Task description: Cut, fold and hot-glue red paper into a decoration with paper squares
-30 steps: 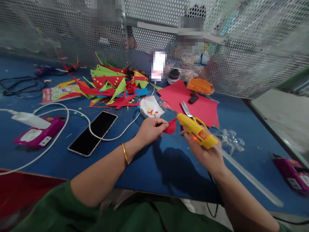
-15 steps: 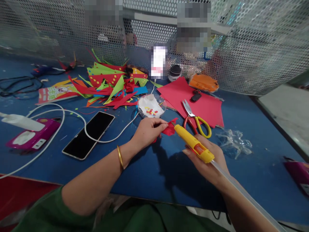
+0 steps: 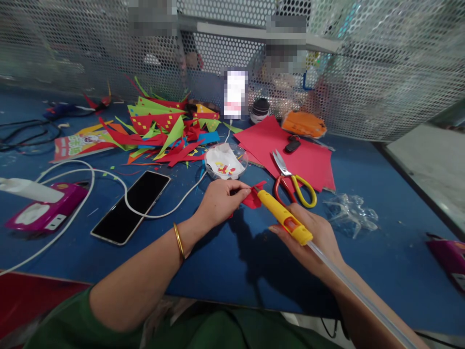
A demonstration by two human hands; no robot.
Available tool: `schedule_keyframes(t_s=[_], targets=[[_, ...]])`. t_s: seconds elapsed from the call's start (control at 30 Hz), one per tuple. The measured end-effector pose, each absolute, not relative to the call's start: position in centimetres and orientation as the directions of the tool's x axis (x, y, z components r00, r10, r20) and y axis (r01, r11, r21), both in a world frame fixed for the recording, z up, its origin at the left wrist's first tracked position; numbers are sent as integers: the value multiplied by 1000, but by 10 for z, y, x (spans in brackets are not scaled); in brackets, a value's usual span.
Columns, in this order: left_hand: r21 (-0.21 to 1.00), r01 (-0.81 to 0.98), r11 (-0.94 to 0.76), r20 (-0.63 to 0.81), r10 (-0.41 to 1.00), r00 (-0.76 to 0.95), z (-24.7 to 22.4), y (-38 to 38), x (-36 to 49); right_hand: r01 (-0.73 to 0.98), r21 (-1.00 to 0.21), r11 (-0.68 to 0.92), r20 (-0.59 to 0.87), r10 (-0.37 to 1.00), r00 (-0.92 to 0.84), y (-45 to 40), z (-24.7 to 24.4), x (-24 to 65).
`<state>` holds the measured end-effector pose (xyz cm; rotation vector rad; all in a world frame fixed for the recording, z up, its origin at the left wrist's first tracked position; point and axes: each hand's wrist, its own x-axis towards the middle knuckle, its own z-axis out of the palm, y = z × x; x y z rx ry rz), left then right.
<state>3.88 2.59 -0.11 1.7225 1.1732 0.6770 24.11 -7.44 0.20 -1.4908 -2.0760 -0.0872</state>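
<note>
Between thumb and fingers, my left hand pinches a folded piece of red paper. My right hand is wrapped round a yellow hot glue gun, and a long clear glue stick trails out of its back end. The gun's nozzle is at the red paper; whether it touches I cannot tell. Just beyond my left hand stands a clear bowl with white paper and small red and yellow bits in it. Scissors with one red and one yellow handle lie beyond the glue gun.
Red paper sheets lie under a black key fob. Cut paper strips heap at the back left. A phone, a white cable and a purple power strip are at left; crumpled clear plastic at right.
The glue gun's tip has shifted slightly left, nearer my left fingers and over the red paper. Both hands keep their hold. The whole view has shifted a little.
</note>
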Motion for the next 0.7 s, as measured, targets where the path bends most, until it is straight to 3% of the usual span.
schedule_keyframes(t_s=[0.7], targets=[[873,451,-187,-8,918,397,0,24,38,894,-282,349,429,879,-208,-74,3,241]])
